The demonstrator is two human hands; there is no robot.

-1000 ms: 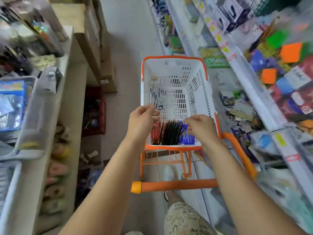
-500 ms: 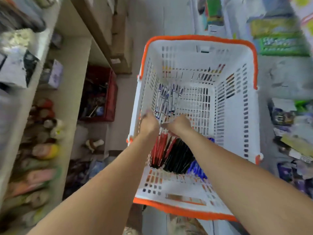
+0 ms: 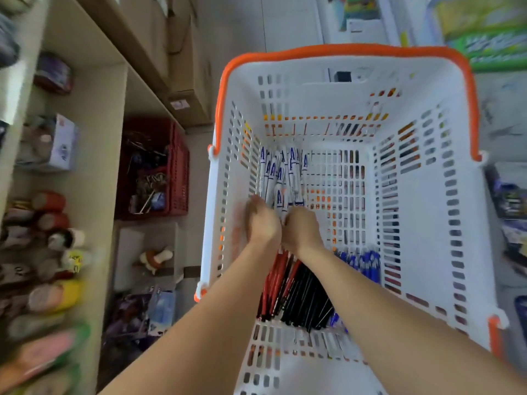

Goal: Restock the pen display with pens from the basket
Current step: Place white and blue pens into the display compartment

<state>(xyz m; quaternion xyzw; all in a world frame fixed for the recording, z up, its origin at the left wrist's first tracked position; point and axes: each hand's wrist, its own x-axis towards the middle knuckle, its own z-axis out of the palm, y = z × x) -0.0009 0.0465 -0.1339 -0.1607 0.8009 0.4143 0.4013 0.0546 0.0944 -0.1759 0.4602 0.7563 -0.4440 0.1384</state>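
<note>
Both hands reach down into the white basket with its orange rim. The left hand and the right hand sit side by side, touching, over the near ends of a bundle of white pens that lies along the left wall of the basket floor. The fingers of both hands curl downward at that bundle, but the hands are blurred and seen from the back, so I cannot tell whether they grip the pens or only rest on them. Under the forearms, toward the near wall of the basket, lie red pens, black pens and blue pens in neat rows. To the left, a red crate of small items stands on the floor beside a shelf holding blurred bottles.
</note>
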